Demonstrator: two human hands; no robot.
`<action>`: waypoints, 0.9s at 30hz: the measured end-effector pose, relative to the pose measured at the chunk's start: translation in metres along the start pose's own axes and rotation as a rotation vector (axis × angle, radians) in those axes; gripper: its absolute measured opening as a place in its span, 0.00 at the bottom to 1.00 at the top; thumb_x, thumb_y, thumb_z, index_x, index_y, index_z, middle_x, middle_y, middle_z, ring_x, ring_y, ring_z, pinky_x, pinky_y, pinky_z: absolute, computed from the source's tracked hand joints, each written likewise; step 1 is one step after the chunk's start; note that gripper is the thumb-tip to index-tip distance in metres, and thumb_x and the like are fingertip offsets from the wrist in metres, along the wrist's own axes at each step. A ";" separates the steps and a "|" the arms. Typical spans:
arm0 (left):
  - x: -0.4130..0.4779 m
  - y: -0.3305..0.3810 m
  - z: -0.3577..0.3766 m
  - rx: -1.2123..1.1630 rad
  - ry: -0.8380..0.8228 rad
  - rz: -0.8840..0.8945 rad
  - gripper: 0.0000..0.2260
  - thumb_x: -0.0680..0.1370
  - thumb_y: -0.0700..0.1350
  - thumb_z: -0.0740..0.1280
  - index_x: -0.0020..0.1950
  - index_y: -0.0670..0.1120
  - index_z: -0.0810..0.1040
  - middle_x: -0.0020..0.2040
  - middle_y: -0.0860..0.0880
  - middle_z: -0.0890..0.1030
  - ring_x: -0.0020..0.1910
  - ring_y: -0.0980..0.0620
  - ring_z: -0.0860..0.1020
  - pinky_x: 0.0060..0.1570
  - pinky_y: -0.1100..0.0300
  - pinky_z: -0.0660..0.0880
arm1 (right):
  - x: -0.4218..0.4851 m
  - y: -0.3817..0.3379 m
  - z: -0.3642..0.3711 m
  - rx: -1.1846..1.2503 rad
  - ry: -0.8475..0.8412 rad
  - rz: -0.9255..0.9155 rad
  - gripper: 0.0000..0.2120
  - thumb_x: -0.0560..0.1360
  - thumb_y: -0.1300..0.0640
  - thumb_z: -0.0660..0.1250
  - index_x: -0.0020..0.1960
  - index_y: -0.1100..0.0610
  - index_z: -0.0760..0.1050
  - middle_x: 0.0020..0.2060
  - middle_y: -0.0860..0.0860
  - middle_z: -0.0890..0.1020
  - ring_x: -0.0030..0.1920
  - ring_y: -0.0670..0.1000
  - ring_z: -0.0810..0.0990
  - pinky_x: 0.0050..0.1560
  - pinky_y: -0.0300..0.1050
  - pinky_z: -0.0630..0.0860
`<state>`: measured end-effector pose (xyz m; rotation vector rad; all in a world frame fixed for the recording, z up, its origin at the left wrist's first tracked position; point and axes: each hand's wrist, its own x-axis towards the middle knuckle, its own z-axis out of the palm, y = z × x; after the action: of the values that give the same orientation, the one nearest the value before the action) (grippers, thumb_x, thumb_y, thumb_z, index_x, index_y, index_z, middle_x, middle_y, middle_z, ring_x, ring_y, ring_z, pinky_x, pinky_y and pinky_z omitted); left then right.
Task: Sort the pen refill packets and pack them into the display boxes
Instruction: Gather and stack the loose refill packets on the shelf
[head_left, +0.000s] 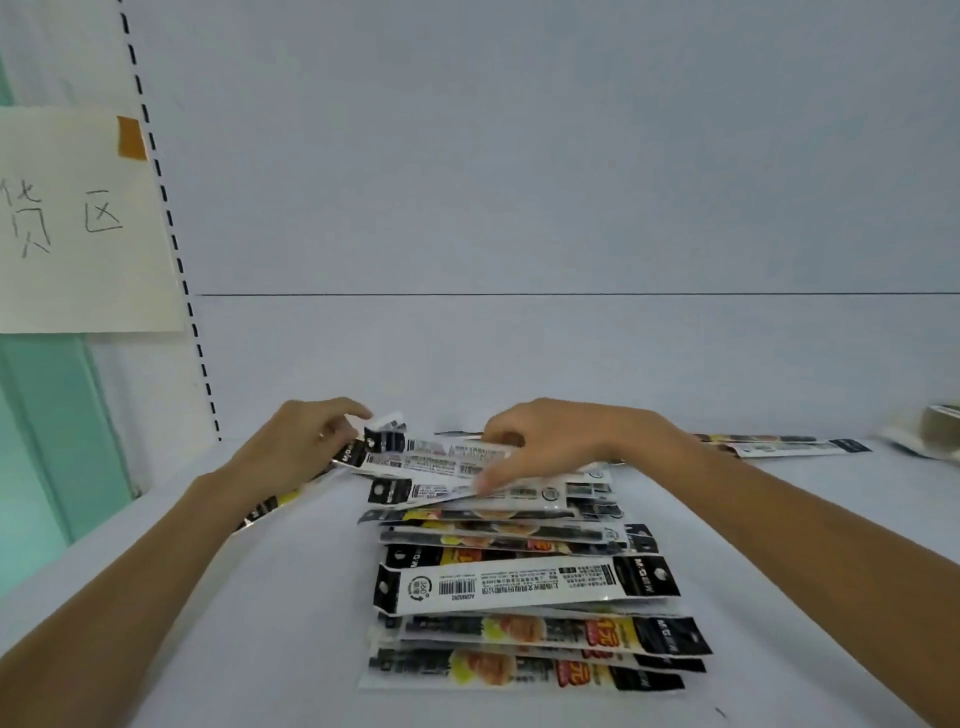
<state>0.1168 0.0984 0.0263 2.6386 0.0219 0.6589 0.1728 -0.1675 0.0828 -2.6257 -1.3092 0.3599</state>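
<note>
Several long pen refill packets (524, 587) lie in a loose overlapping pile on the white shelf surface (260, 623), some back side up with barcodes, some showing yellow and red print. At the pile's far end my left hand (306, 441) pinches the left ends of a few white packets (415, 457). My right hand (550, 441) grips the same small bundle near its middle, thumb below and fingers curled over the top. More packets (265, 506) lie under my left forearm. No display box is in view.
Two more packets (784, 446) lie at the far right beside a roll of tape (940, 423) at the frame edge. A white back wall stands behind. A paper sign (78, 218) with handwriting is taped to the slotted upright (171, 234) on the left.
</note>
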 end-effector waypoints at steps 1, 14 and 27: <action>0.000 0.001 -0.002 0.006 0.052 -0.006 0.09 0.78 0.38 0.62 0.50 0.51 0.78 0.41 0.52 0.81 0.41 0.52 0.78 0.41 0.62 0.72 | -0.006 0.000 0.004 0.014 0.001 0.016 0.25 0.73 0.38 0.64 0.62 0.54 0.72 0.56 0.47 0.77 0.54 0.47 0.75 0.55 0.41 0.72; 0.020 0.127 -0.036 -0.086 0.431 0.302 0.09 0.81 0.39 0.56 0.56 0.40 0.74 0.46 0.43 0.75 0.37 0.45 0.78 0.36 0.51 0.78 | -0.041 0.023 0.003 -0.162 0.888 0.008 0.43 0.69 0.49 0.72 0.75 0.54 0.51 0.72 0.53 0.59 0.70 0.54 0.59 0.68 0.51 0.59; -0.010 0.104 -0.010 0.017 0.094 0.135 0.14 0.81 0.47 0.56 0.63 0.46 0.73 0.53 0.46 0.76 0.48 0.47 0.74 0.47 0.54 0.70 | -0.067 0.053 0.057 0.206 0.582 0.059 0.25 0.69 0.51 0.73 0.63 0.52 0.70 0.58 0.47 0.74 0.57 0.46 0.72 0.55 0.37 0.67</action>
<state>0.0951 0.0060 0.0718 2.6407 -0.1250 0.8308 0.1567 -0.2493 0.0231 -2.3366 -0.9432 -0.2404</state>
